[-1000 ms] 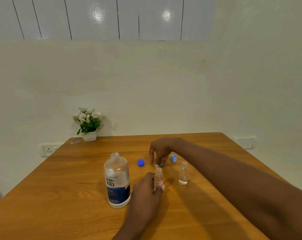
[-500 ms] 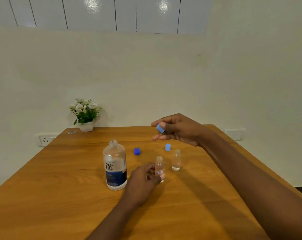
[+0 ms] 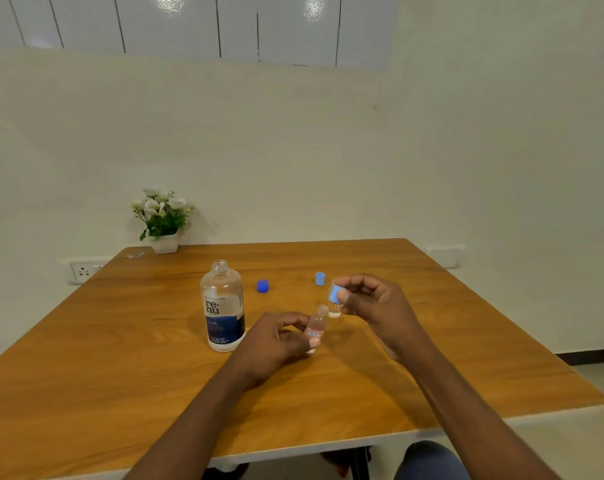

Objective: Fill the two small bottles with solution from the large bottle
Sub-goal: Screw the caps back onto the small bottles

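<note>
In the head view, the right hand has come down from its higher place of half a second ago. It now pinches a light blue plastic cap just above and to the right of the mouth of the small clear bottle with a red label. The left hand grips this bottle near the centre of the frame, a little tilted, low over the wooden tabletop. I judge that capping comes next, so pouring into it seems finished; its level I cannot read.

The second small clear bottle stands just behind, half hidden by the right hand. To the left stands the large clear bottle with a dark blue label, uncapped. A dark blue cap and another light blue cap lie further up. Nothing stands between cap and mouth.
</note>
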